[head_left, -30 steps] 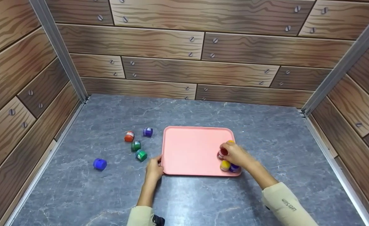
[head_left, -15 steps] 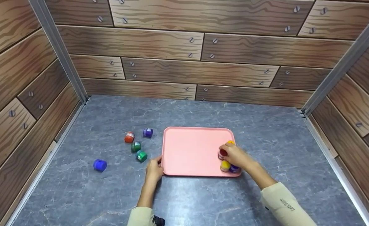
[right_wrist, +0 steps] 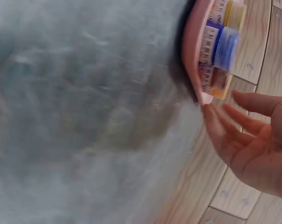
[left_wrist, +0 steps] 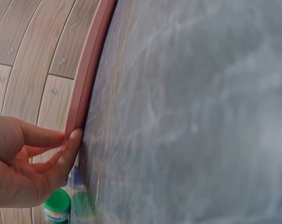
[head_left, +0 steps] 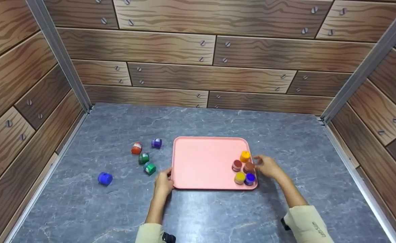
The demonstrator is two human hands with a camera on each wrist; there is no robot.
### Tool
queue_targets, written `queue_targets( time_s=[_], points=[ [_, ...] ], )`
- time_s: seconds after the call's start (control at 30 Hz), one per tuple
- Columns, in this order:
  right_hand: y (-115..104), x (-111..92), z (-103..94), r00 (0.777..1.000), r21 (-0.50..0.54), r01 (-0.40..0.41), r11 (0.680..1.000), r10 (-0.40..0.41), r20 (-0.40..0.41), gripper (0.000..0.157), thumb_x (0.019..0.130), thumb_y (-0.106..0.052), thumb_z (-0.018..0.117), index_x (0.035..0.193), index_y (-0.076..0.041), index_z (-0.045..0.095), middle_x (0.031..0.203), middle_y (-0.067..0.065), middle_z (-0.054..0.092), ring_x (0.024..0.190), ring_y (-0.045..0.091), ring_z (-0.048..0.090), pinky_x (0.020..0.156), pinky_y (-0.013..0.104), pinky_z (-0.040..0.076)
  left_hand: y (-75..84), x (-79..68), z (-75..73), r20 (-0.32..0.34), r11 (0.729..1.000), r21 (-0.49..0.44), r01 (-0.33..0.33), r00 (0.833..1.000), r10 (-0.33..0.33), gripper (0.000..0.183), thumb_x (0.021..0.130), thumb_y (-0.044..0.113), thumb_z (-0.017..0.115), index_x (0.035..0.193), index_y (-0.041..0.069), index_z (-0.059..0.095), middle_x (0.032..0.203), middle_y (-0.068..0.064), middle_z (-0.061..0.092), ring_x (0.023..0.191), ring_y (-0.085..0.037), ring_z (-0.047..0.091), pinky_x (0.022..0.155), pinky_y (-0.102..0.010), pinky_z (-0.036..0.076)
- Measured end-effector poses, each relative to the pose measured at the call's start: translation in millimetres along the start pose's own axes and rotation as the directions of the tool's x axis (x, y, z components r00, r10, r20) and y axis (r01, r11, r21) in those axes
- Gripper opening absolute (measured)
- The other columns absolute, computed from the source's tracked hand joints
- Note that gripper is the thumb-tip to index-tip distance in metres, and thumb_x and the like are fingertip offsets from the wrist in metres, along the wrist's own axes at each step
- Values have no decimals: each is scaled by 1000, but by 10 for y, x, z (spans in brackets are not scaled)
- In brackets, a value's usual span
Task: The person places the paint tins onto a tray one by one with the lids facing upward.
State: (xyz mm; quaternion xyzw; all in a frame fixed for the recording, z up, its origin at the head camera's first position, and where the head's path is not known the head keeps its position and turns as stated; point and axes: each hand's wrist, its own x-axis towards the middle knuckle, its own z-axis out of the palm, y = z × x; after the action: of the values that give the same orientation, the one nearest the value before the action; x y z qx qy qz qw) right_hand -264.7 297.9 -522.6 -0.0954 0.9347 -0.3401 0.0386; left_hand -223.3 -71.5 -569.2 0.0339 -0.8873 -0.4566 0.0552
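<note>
- My right hand (head_left: 268,167) holds nothing: thumb and fingers stand apart beside the tray's right rim. Whether a fingertip touches that rim I can't quite tell.
- My left hand (head_left: 163,184) pinches the opposite rim between thumb and fingers.
- I'd judge the step in hand as steadying or squaring the pink tray (head_left: 204,162), which lies between my hands; finishing that would call for my right fingers to meet the rim without nudging the jars.
- On the tray, bunched at my right hand's end, are five jars: the brown jar (head_left: 249,167) closest to my fingers, the orange jar (head_left: 245,156) ahead of it, the blue jar (head_left: 250,179) on my side, then the dark red jar (head_left: 236,165) and yellow jar (head_left: 239,178) further inward.
- Outside it, forward-left of my left hand: the bright green jar (head_left: 149,168), dark green jar (head_left: 143,158), purple jar (head_left: 156,143) and red-orange jar (head_left: 136,147).
- Well apart, leftward: another blue jar (head_left: 105,178).
</note>
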Motion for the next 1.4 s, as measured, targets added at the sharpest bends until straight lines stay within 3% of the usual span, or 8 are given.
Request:
queue_targets(
  time_s=[0.13,0.27,0.63,0.83,0.97,1.1,1.3,1.4],
  points=[
    [92,-68,71,981,188,-160,969,136,134,45,76,12,47,121,17,41,84,20,55,69,28,58,60,38,52,4,11,-7,-13,1000,11,-8,1000,8,50,66,-16,51,114,-8,60,98,-18,64,85,-30,58,71,-41,46],
    [156,-96,141,974,301,-221,928,191,125,55,75,16,43,129,13,35,82,18,52,65,22,55,55,36,52,8,14,-4,-12,1000,3,-19,1000,19,50,65,-16,50,114,-9,60,98,-20,64,87,-32,59,73,-44,45],
    [160,-102,235,967,316,-256,914,248,67,60,74,17,46,132,6,38,76,15,49,62,19,52,53,33,52,6,16,-36,8,1000,28,-14,1000,14,49,66,-16,52,114,-9,59,99,-20,64,92,-33,58,76,-43,45],
    [155,-105,222,961,316,-275,908,270,60,58,75,17,48,131,5,39,74,12,49,62,18,51,52,31,51,3,37,-178,-33,992,56,-113,993,115,36,68,-11,59,104,-11,63,93,-21,65,86,-33,61,74,-42,47],
    [155,-116,213,957,324,-290,901,282,72,59,75,17,47,132,4,39,74,11,49,62,17,51,53,32,51,-41,34,-455,-145,987,85,-133,979,145,28,72,-7,63,99,-12,63,92,-23,63,82,-35,60,74,-45,46],
    [148,-117,214,955,323,-297,899,289,72,60,75,16,46,133,4,39,74,11,48,62,17,50,53,32,51,-171,11,-889,-209,983,164,-79,971,113,27,77,-4,64,103,-11,61,100,-29,58,96,-44,53,85,-50,39],
    [147,-120,207,956,310,-293,905,289,60,59,75,15,46,133,4,39,74,13,47,62,18,50,53,32,51,-517,-104,-1531,-174,949,297,102,983,-51,35,83,7,62,114,-8,56,116,-33,48,108,-51,40,91,-56,32],
    [143,-121,213,957,304,-289,908,286,57,59,75,15,46,132,4,39,74,14,47,62,18,50,52,32,51,-742,-180,-1733,-118,940,335,64,993,-25,38,82,7,63,115,-9,54,115,-33,48,107,-53,40,90,-58,32]
  ],
)
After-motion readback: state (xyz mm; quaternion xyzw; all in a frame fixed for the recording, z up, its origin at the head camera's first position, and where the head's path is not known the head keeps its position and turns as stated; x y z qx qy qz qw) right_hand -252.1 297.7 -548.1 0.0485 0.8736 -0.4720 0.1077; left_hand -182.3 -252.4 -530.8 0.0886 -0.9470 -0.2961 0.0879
